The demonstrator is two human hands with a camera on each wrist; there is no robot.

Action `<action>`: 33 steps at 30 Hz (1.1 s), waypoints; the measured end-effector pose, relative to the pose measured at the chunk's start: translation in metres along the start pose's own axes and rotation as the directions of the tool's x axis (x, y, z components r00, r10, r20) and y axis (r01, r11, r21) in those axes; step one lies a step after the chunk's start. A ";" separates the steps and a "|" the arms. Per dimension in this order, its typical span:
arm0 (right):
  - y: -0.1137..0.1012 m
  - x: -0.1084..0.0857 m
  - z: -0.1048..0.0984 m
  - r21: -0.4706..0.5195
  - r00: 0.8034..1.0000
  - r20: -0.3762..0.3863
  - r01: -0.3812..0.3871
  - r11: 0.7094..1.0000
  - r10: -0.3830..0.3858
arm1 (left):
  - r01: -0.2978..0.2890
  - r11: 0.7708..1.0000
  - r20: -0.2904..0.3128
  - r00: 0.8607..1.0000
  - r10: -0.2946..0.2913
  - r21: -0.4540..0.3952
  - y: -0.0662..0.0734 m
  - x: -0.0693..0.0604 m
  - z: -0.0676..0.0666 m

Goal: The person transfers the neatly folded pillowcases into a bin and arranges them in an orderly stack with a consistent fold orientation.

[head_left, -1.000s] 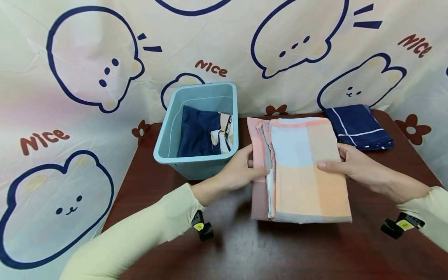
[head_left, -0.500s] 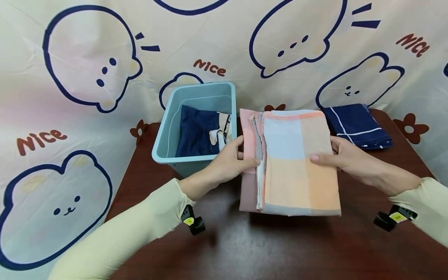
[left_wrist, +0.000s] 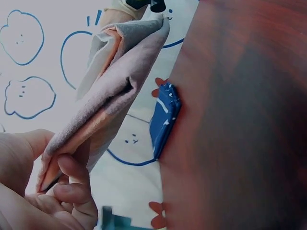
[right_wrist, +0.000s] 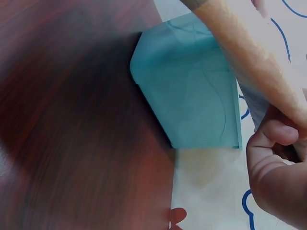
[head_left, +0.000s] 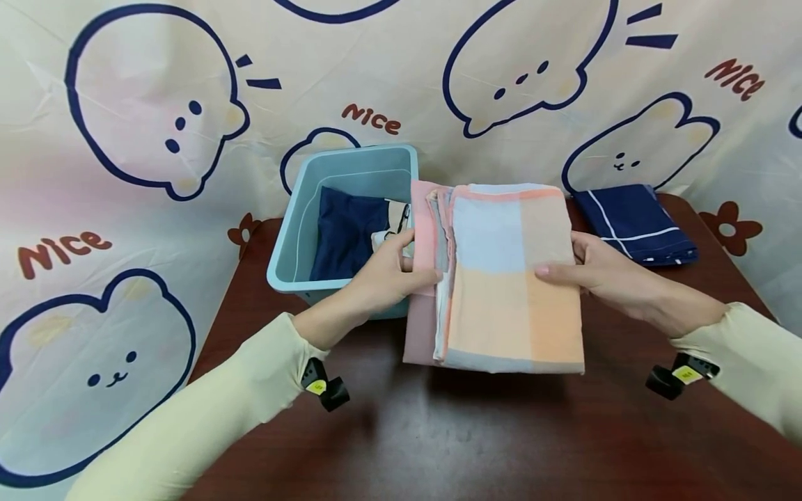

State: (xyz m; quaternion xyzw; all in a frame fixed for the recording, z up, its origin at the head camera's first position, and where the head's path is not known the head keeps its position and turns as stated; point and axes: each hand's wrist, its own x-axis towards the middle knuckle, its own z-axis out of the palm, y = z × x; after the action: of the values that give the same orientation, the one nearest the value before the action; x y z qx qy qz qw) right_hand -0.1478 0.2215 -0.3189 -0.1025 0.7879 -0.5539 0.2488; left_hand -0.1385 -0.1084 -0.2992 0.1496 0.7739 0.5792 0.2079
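Observation:
Both hands hold a folded checked cloth [head_left: 495, 278] in pink, pale blue, peach and grey above the table. My left hand [head_left: 390, 275] pinches its left edge, thumb on the front and fingers behind. On the right edge, my right hand [head_left: 610, 275] grips in the same way. The left wrist view shows the cloth's folded layers [left_wrist: 110, 96] edge-on between thumb and curled fingers. A light blue bin [head_left: 291, 243] stands just left of the cloth, partly covered by the left hand. Inside it lie a dark blue cloth [head_left: 347, 233] and a cream patterned piece [head_left: 396, 216].
A folded navy cloth [head_left: 639, 226] with white lines lies at the table's back right. The dark red-brown table [head_left: 413, 445] extends beneath the hands. Behind it hangs a pale backdrop [head_left: 501, 153] printed with cartoon bears.
Both hands have carried the folded checked cloth left and slightly up, closer to the bin, whose right front corner it now overlaps in view. The grip stays the same.

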 end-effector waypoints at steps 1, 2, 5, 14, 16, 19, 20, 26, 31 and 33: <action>-0.001 0.001 0.001 -0.001 1.000 0.000 -0.004 1.000 0.004 | -0.003 1.000 0.001 1.000 0.003 -0.002 0.001 0.000 -0.002; -0.002 0.002 0.001 -0.001 1.000 0.000 -0.006 1.000 0.006 | -0.007 1.000 0.001 1.000 0.007 -0.004 0.001 -0.001 -0.003; -0.005 0.005 0.004 0.007 1.000 0.003 -0.009 1.000 0.009 | -0.008 1.000 0.005 1.000 0.008 -0.006 0.002 -0.001 -0.008; -0.014 0.013 0.010 0.046 1.000 0.006 0.030 0.998 -0.030 | 0.000 1.000 -0.010 1.000 0.000 0.030 0.005 -0.001 -0.019; -0.016 0.014 0.011 0.054 0.999 0.003 0.035 0.998 -0.035 | 0.005 1.000 -0.017 1.000 -0.004 0.025 0.007 0.000 -0.021; -0.019 0.018 0.012 0.071 0.999 0.004 0.044 0.997 -0.044 | 0.012 1.000 -0.026 1.000 -0.011 0.019 0.009 0.000 -0.025; -0.020 0.019 0.012 0.075 0.999 0.005 0.045 0.996 -0.046 | 0.014 1.000 -0.028 1.000 -0.013 0.014 0.010 -0.001 -0.027; -0.026 0.028 0.015 0.113 0.999 0.001 0.042 0.993 -0.043 | 0.021 1.000 -0.037 0.999 -0.021 0.009 0.012 -0.003 -0.036; -0.032 0.035 0.018 0.139 0.999 0.006 0.045 0.989 -0.046 | 0.038 0.999 -0.034 0.999 -0.038 0.015 0.016 -0.004 -0.044; -0.034 0.038 0.020 0.147 0.999 0.009 0.048 0.988 -0.050 | 0.051 0.998 -0.035 0.998 -0.050 0.038 0.016 -0.004 -0.048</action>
State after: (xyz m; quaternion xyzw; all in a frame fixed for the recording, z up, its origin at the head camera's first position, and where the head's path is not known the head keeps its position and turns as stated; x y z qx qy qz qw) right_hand -0.1742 0.1761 -0.3031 -0.1066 0.7407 -0.6156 0.2470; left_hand -0.1594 -0.1457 -0.2712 0.1240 0.7919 0.5613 0.2061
